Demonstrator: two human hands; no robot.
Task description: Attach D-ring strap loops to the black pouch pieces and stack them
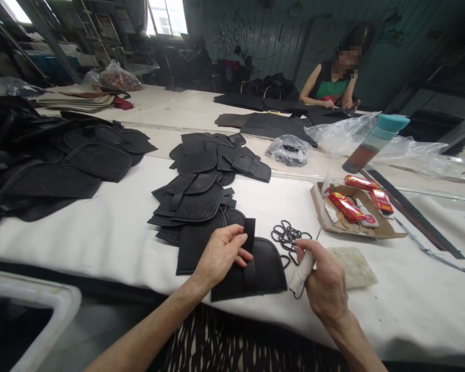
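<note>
My left hand (227,250) pinches the upright end of a black strap (249,232) between thumb and fingers. The strap belongs to a curved black panel (269,266) with piped edges, lying at the table's front edge. My right hand (325,279) is closed around a small white bottle (303,271), tilted with its lower end toward the panel. Its thumb and index fingertips reach a loose pile of black oval rings (287,232); whether they grip a ring I cannot tell. Another dark loop shows below the bottle, partly hidden.
Stacked black panels (197,199) lie left of my hands, with a larger heap (54,165) farther left. A cardboard tray (321,219) holds red packets and white bottles. A tumbler (372,144) stands behind it; a pale pad (352,266) lies right. A co-worker (333,88) sits across the table.
</note>
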